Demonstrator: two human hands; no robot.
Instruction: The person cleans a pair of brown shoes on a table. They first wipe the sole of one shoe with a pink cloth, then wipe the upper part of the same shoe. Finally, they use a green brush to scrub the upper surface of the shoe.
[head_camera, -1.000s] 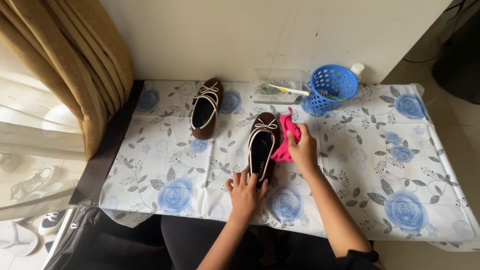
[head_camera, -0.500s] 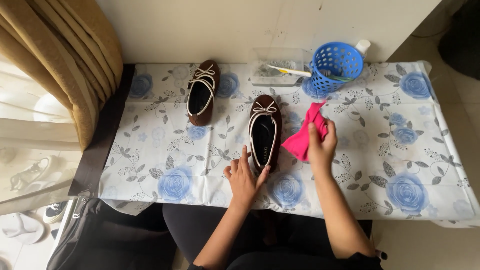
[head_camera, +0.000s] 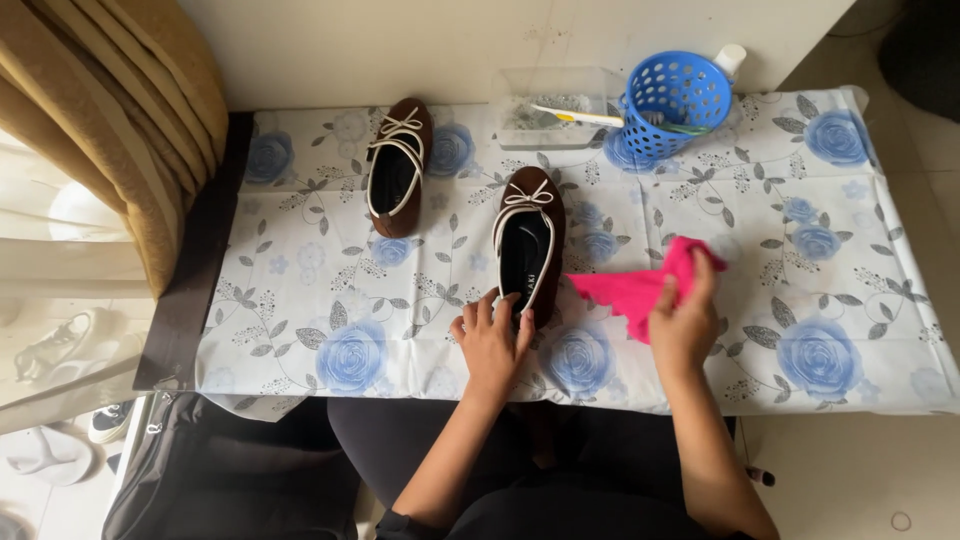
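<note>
Now: heel steadied, cloth lifted clear

Left hand (head_camera: 492, 345) — fingers spread and pressed on the heel end of the near brown shoe (head_camera: 530, 240), pinning it to the table (head_camera: 300, 300); not a closed grasp, more a flat hold. Shoe lies lengthwise, toe with white bow pointing away from the person, heel at the fingertips.

Right hand (head_camera: 685, 325) — closed on a pink cloth (head_camera: 635, 290), pinched up near one end; the free corner trails toward the shoe and ends just beside its right flank, not quite touching as far as I can tell.

Second brown shoe (head_camera: 397, 168) — beyond and to the left of the left hand, well apart from the first, untouched.

Judgement on handling: wiping looks to be the work. Best to keep the left palm firm on the heel so the shoe does not skid on the slick flowered covering, bunch the cloth fuller in the right hand, and stroke along the side from heel toward toe rather than across the bow.

Room: broad bare stretch of covering to the right of the right hand. Blue basket (head_camera: 678, 100) and clear tray (head_camera: 555, 105) stand beyond both hands at the far edge against the wall. Near edge of the table runs just under the wrists; curtain (head_camera: 110, 130) hangs off to the left.
</note>
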